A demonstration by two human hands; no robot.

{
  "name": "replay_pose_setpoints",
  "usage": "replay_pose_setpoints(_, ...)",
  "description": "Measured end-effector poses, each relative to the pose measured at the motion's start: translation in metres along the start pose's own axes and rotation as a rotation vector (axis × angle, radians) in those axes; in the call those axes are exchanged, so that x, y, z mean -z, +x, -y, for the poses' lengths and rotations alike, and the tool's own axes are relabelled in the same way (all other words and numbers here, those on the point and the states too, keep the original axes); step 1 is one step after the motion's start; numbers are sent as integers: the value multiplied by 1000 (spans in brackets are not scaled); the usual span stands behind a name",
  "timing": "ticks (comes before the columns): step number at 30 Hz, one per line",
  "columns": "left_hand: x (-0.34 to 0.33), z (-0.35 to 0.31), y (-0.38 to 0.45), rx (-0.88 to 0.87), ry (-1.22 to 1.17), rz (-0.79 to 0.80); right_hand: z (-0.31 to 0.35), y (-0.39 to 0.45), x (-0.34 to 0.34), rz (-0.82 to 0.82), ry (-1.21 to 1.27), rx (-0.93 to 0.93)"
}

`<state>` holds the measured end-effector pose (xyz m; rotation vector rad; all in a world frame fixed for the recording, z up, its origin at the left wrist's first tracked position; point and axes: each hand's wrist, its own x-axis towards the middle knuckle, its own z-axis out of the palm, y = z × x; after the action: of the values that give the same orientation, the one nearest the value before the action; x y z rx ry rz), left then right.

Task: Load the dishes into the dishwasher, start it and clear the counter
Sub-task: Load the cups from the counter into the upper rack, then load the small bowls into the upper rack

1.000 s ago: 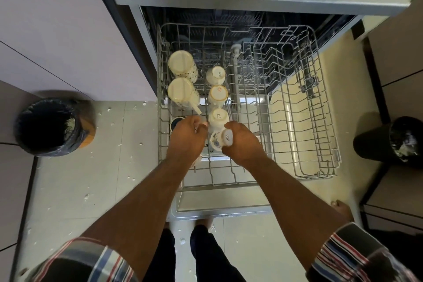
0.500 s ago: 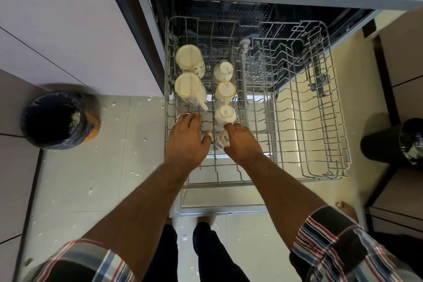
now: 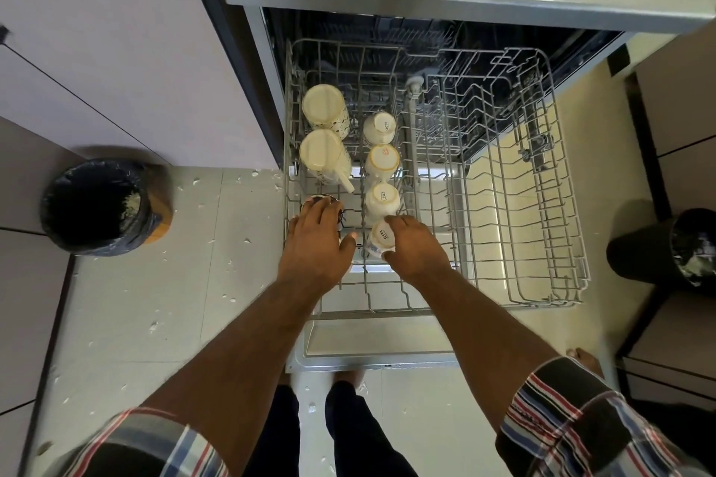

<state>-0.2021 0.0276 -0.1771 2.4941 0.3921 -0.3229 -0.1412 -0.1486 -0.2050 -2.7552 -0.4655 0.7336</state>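
At the near end of the rack's left side, the right hand (image 3: 416, 248) curls round a small white cup (image 3: 381, 240), fingers and thumb wrapped about its wall while the printed base tips up toward the camera. The left hand (image 3: 317, 240) lies with spread fingers over a dark-patterned cup (image 3: 323, 201) one row to the left; whether it truly grips or only presses, I cannot tell.

Both cups look like glazed ceramic: light, rigid, probably slick, and liable to chip against the wire. Holding round the wall near the base seems the safest hold, since the handle is hidden.

Beyond the held cup, three more small cups (image 3: 382, 198) stand inverted in a line, and two taller mugs (image 3: 324, 155) sit behind the left hand. The pulled-out dishwasher rack (image 3: 542, 205) is otherwise bare wire to the right.
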Motion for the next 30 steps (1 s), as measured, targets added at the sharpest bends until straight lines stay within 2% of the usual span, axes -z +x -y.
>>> replay_pose_setpoints(8, 10, -6, -8, -33, -5, 9, 12, -12, 10, -54, -79, -46)
replay_pose_setpoints(16, 44, -10, -15, -66, 133, -2, 64, -24, 45, -154, -208, 39)
replay_pose_setpoints(24, 133, 24, -32, 12, 171, -62, 167, -28, 87, -273, -214, 235)
replay_pose_setpoints(30, 230, 92, -49, 42, 192, -187, 289, -24, 103, -367, -194, 363)
